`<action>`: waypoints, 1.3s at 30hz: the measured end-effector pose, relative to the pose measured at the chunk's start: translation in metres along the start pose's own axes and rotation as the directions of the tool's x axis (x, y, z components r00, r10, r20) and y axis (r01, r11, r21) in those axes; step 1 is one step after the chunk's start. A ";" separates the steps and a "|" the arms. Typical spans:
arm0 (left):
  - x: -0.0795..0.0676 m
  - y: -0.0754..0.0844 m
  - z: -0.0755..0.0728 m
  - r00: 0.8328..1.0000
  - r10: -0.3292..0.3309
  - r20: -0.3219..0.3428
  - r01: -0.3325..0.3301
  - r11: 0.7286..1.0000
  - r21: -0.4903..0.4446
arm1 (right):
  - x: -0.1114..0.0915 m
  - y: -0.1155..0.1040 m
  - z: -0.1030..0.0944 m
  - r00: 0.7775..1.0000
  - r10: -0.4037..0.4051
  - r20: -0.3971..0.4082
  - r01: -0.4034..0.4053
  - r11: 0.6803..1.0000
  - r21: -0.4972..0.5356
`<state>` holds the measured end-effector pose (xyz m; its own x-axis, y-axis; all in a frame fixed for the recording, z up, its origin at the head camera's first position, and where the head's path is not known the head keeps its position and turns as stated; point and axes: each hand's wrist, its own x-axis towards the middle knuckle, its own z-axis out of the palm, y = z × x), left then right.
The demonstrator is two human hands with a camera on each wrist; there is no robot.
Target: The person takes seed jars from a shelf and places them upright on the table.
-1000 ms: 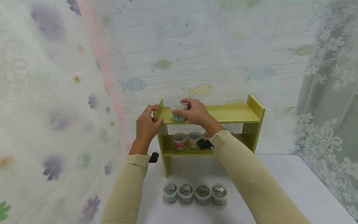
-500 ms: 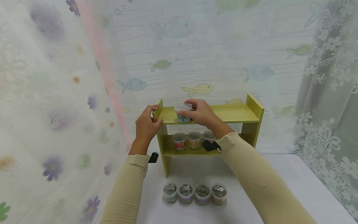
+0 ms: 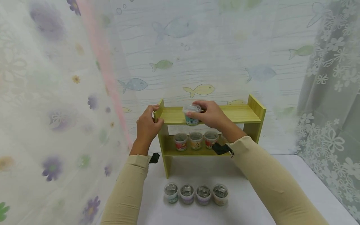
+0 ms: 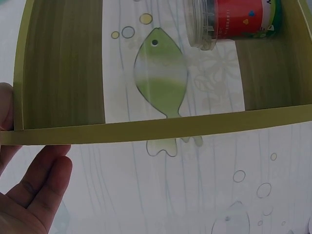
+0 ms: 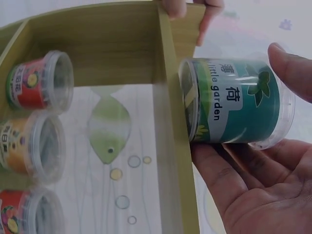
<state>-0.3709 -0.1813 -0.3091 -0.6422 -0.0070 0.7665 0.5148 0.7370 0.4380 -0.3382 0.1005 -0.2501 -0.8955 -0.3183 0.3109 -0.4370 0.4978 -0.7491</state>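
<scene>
The shelf (image 3: 239, 114) before me looks like smooth wood with a soft sheen. The held cup (image 5: 239, 102) is of clear, glossy plastic, its label (image 5: 261, 114) also shiny. Wrinkled silver foil (image 3: 220, 191) shines inside the front tubs (image 3: 171, 199). The sleeves (image 3: 272, 182) are of matt cloth.

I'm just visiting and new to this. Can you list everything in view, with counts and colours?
Shelf: one, yellow-green, on the table
Table: one, white, below
Teal-labelled jar: one, clear, at the shelf's upper level
Red-labelled jars: two, clear, lower level
Orange-labelled jar: one, clear, between those two; anything behind the right wrist is hard to see
Tabletop jars: four, clear with silvery contents, before the shelf
Fish-print cloth: one, whitish, behind
Flowered cloth: one, white and purple, left
Pink strip: one, pink, between cloths
Lace curtain: one, white-grey, right
Wrist devices: two, black
Sleeves: two, beige
Left hand: one, gripping the shelf's side
Right hand: one, holding the teal-labelled jar
</scene>
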 end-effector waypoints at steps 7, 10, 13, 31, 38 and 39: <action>0.000 0.000 0.000 1.000 -0.005 0.001 0.005 1.000 0.004 | -0.007 0.002 -0.007 1.000 -0.004 -0.004 0.004 1.000 -0.011; -0.001 0.000 0.000 1.000 -0.011 0.002 0.011 1.000 0.002 | -0.011 0.003 -0.009 1.000 -0.002 -0.004 0.002 1.000 -0.019; -0.001 -0.001 0.000 1.000 -0.013 -0.001 0.013 1.000 0.000 | -0.015 0.003 -0.013 1.000 0.000 -0.002 0.000 1.000 -0.018; -0.001 -0.002 0.001 1.000 -0.004 -0.002 0.004 1.000 -0.006 | -0.039 0.008 -0.025 0.999 -0.036 -0.023 0.036 0.999 -0.027; -0.001 0.000 0.000 1.000 -0.003 -0.010 0.003 1.000 -0.005 | -0.046 0.014 -0.028 0.998 -0.051 -0.029 0.050 0.998 -0.025; -0.001 0.000 -0.001 1.000 -0.003 -0.010 0.003 1.000 -0.003 | -0.047 0.016 -0.028 0.998 -0.053 -0.032 0.052 0.998 -0.023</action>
<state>-0.3700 -0.1815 -0.3093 -0.6377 -0.0162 0.7701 0.5149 0.7346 0.4418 -0.3055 0.1463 -0.2604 -0.8733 -0.3180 0.3691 -0.4852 0.4985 -0.7184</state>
